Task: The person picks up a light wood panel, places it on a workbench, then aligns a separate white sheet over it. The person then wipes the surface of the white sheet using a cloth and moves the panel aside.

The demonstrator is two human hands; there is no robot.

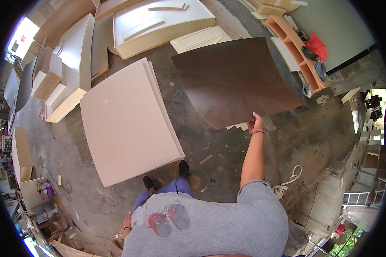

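Observation:
My right hand [256, 125] grips the near edge of a large dark brown board [238, 81], thumb on top and the other fingers hidden beneath. The board is thin and slightly bowed. Below its near edge, the ends of some pale strips [242, 126] show. To the left lies a stack of pale pinkish boards [128, 124] on the floor, its sheets slightly fanned on the right side. My left hand [127, 222] hangs low beside my hip, mostly hidden by my shirt, away from the boards; its fingers are hard to make out.
Large pale wooden cabinets [163, 28] stand beyond the boards, with loose strips on top. Cream panels [199, 39] lean near the brown board. An orange-toned shelf unit [298, 53] is at the far right. A coiled white strip [287, 182] and scraps lie on the dark floor [218, 171].

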